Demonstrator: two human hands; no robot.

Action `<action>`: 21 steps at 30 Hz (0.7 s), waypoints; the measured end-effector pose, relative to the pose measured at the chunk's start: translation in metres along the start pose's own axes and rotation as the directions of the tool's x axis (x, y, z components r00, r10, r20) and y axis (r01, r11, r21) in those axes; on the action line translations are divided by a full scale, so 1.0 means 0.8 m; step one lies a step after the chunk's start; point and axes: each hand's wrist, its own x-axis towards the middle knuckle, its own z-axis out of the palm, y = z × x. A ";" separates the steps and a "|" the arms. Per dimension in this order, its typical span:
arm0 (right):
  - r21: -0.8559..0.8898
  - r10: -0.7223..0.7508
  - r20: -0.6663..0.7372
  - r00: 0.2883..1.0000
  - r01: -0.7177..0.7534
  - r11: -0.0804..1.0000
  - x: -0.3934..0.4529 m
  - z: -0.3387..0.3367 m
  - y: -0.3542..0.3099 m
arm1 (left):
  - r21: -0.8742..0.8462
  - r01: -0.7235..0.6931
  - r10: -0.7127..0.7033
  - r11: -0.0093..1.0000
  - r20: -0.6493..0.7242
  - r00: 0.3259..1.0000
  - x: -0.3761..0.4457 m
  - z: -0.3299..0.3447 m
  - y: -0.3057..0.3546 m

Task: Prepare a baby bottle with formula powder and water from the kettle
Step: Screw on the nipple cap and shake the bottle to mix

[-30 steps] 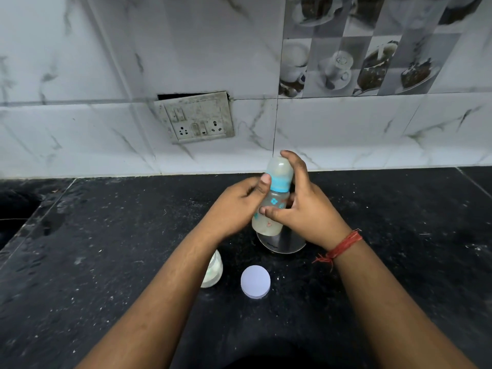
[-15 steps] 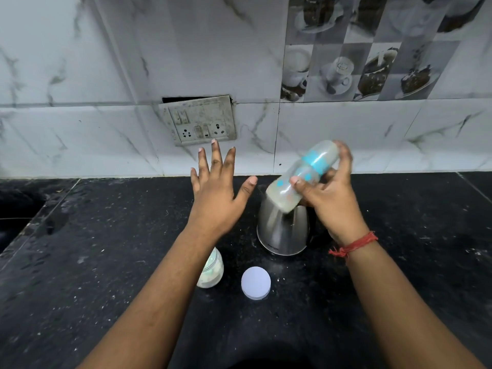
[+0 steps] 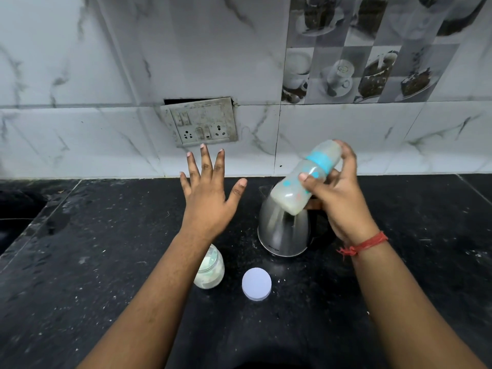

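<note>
Shaking capped bottle, R hand, right of centre.

I'm seeing right hand (image 3: pixel 343 201) wrapping fingers round baby bottle (image 3: pixel 306 179), tilting above kettle (image 3: pixel 283 230); left hand (image 3: pixel 210 198) hovering spread, holding nothing. Bottle prob light, smooth plastic, maybe slippery w/ liquid: gripping mid-body by blue collar is looking safest. Counter (image 3: pixel 93 249) dark, speckled; tiled wall behind.

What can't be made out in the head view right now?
- Kettle: its top and lid are hidden by the tilted baby bottle and the right hand.
- Jar: its left side is covered by the left forearm; contents unclear.
- Bottle: the teat end sits under a hazy cap and the fingers, and markings are too blurred to read.
- Kettle's base lettering: too small to read.
- Left hand: palm faces away.
</note>
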 end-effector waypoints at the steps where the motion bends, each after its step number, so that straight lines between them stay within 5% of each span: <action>1: 0.073 -0.006 -0.060 0.998 0.010 0.997 0.003 -0.006 -0.003 | 0.004 0.000 0.000 1.000 0.001 1.000 0.000 0.000 0.000; 4: 0.104 -0.020 -0.065 0.998 0.027 0.994 0.001 -0.006 -0.002 | -0.001 -0.003 0.003 1.000 0.008 1.000 0.000 0.002 0.000; 8: -0.083 -0.021 0.077 0.997 0.027 0.996 -0.009 0.009 0.006 | 0.008 0.009 -0.009 1.000 0.013 1.000 0.001 0.007 0.000; 13: 0.093 -0.151 -0.282 0.947 0.184 0.979 0.003 -0.001 -0.008 | 0.021 0.021 -0.021 1.000 0.002 1.000 0.001 0.008 -0.001; 15: 0.025 -0.149 -0.202 0.968 0.158 0.987 0.001 0.003 -0.006 | 0.019 0.022 -0.022 1.000 0.001 1.000 0.003 0.009 0.000; 18: -0.266 -0.083 0.102 0.991 0.108 0.958 -0.006 0.001 -0.003 | 0.022 0.019 -0.019 1.000 0.002 1.000 0.006 0.010 0.002; 21: -0.101 -0.131 -0.082 0.988 0.123 0.987 -0.002 0.000 -0.009 | 0.021 0.019 -0.019 1.000 0.006 1.000 0.007 0.010 0.004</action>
